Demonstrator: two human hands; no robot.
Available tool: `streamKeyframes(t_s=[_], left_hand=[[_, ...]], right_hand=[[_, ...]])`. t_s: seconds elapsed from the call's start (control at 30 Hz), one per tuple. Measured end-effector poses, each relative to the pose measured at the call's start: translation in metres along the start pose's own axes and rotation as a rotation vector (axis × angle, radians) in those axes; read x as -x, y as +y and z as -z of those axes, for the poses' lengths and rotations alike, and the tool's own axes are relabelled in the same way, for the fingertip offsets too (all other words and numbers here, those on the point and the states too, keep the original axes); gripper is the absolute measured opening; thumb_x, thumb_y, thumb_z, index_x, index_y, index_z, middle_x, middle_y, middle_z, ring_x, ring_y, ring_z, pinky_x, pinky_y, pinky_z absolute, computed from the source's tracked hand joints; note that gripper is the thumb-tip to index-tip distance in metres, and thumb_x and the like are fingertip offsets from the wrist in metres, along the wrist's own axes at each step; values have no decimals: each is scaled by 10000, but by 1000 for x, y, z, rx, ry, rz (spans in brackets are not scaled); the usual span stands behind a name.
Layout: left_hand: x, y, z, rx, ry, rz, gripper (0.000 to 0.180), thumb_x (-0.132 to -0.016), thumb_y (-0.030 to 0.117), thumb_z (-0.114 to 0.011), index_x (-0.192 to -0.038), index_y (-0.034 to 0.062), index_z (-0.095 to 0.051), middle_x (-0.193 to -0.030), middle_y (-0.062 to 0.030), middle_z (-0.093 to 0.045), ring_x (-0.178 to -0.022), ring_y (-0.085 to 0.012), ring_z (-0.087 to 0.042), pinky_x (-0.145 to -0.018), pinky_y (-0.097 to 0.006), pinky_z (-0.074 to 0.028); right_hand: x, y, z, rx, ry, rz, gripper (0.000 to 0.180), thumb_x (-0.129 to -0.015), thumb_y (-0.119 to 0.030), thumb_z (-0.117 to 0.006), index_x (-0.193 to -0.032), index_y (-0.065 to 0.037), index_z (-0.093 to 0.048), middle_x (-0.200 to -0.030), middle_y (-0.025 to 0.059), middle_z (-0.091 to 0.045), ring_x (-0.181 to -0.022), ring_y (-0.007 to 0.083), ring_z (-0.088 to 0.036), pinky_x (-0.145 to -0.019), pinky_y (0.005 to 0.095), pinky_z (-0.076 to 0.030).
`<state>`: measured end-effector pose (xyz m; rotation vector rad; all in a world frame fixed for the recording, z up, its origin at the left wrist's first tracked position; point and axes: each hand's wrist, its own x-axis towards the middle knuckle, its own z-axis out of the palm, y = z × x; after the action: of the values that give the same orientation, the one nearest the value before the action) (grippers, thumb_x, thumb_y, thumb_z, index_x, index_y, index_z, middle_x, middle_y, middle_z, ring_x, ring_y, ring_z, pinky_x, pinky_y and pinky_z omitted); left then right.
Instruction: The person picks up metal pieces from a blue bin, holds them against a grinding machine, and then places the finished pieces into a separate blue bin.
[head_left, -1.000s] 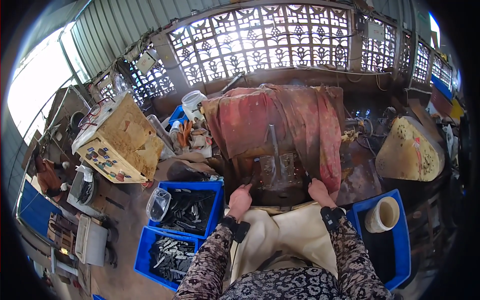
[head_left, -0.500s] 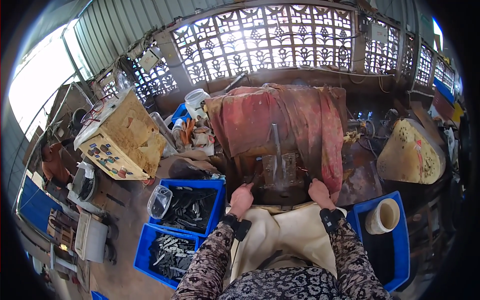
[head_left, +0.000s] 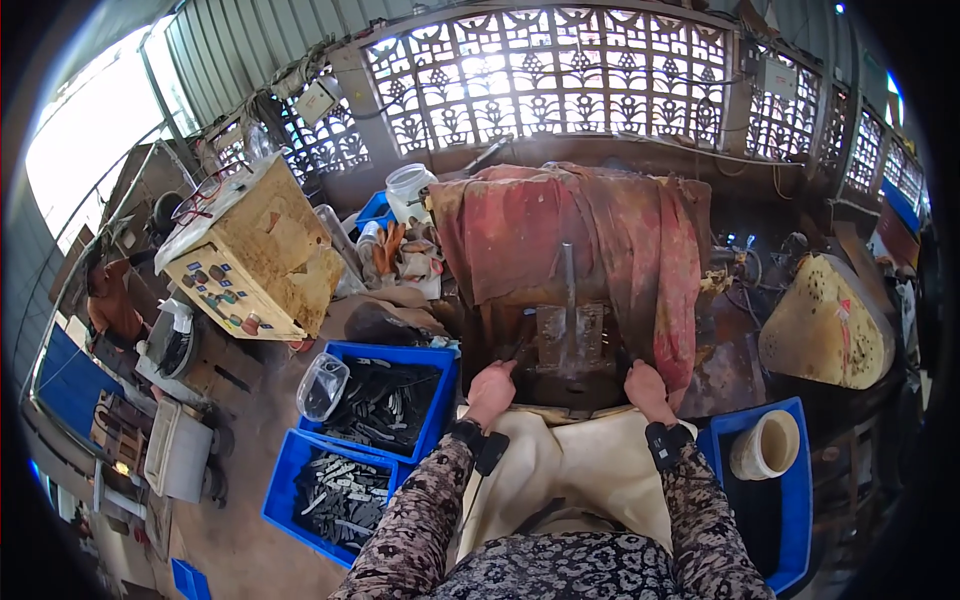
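In front of me stands a machine draped with a stained red cloth (head_left: 520, 235). An upright metal rod (head_left: 569, 290) rises before its opening, by a worn, dirty plate (head_left: 550, 335). My left hand (head_left: 491, 390) is closed at the left of the opening, round a slim dark piece whose kind I cannot make out. At the right, below the cloth's hanging edge, my right hand (head_left: 648, 388) is closed on another slim dark piece, mostly hidden. A cream apron (head_left: 560, 460) spreads between my forearms.
Blue bins (head_left: 448, 375) (head_left: 275, 500) of dark and grey strips stand at my left, with a clear plastic tub (head_left: 323, 388) on one. A blue bin (head_left: 803, 480) at my right holds a beige bucket (head_left: 765, 445). A control box (head_left: 265, 260) stands left; a person (head_left: 115, 305) is beyond.
The view has shifted slightly, so the surroundings sit a little differently in the picture. Both hands stay closed near the opening; the sparkle by the right hand no longer shows.
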<state>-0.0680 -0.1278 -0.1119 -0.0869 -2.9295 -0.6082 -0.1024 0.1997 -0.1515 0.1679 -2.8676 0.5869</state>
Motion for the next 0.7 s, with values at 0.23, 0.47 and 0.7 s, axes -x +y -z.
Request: streamKeyframes(t_s=[0.23,0.47,0.7], left_hand=[[1,-1,1,2,-16,14,399,-816,83,-502,-1186,146,-639,-1219,-158,-611,-1113,-315,-587,-936,-391,-485],[-2,3,4,1,-46,16,405,-816,84,-495,-1190,146,-638,-1225,-158,-610,-1126,-307,-583,-946,-382,-480],[-1,2,3,-23,-52,17,406,-813,80,-491,-1183,151,-643,-1213,-153,-618,-1129,-296,-584,-948,-374,-479]], right_hand=[[1,-2,-3,-25,-5,-7,156,-877,-150,-503,-854,-4,-554,-777,242,-641,-760,406,-640,-674,489,-513],[0,5,-11,33,14,39,132,-850,-128,-518,-829,-3,-555,-769,227,-643,-746,388,-646,-661,476,-515],[-1,8,-16,18,-4,-10,154,-847,-142,-523,-843,7,-563,-783,235,-640,-767,397,-641,-684,477,-514]])
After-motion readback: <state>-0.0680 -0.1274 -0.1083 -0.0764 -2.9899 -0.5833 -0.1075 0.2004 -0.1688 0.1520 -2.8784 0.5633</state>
